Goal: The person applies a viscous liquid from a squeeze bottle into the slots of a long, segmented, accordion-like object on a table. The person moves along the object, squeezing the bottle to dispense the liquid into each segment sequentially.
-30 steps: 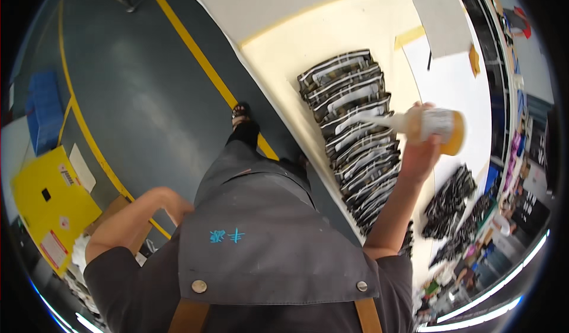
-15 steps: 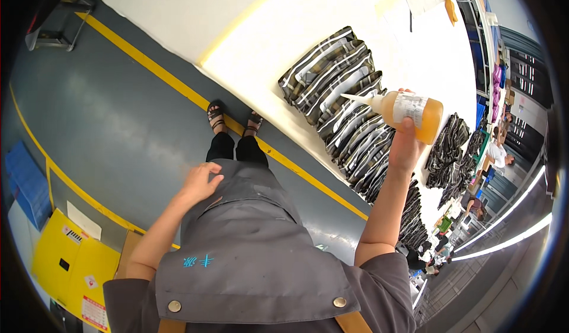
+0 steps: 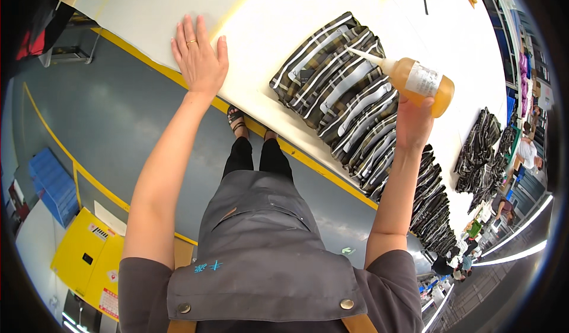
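Over the near left edge of the white table point(image 3: 255, 42), my left hand point(image 3: 200, 57) is open with its fingers spread and holds nothing. I cannot tell whether its palm touches the surface. My right hand point(image 3: 415, 122) is closed around the lower part of a squeeze bottle point(image 3: 422, 81) of amber liquid. The bottle lies tilted in the air, its long pale nozzle pointing left over a row of folded plaid garment pieces point(image 3: 338, 78). Those pieces are dark with white strips and overlap one another along the table edge; my right hand and forearm hide part of the row.
More plaid pieces point(image 3: 480, 149) lie heaped farther right on the table. A yellow cabinet point(image 3: 89, 262) and a blue crate point(image 3: 53, 185) stand behind me on the left. Yellow lines mark the grey floor point(image 3: 118, 131). People work in the far right background.
My left hand has moved from beside my apron up and forward over the table, its fingers spreading. The bottle, still in my right hand, has shifted slightly up and right in view.
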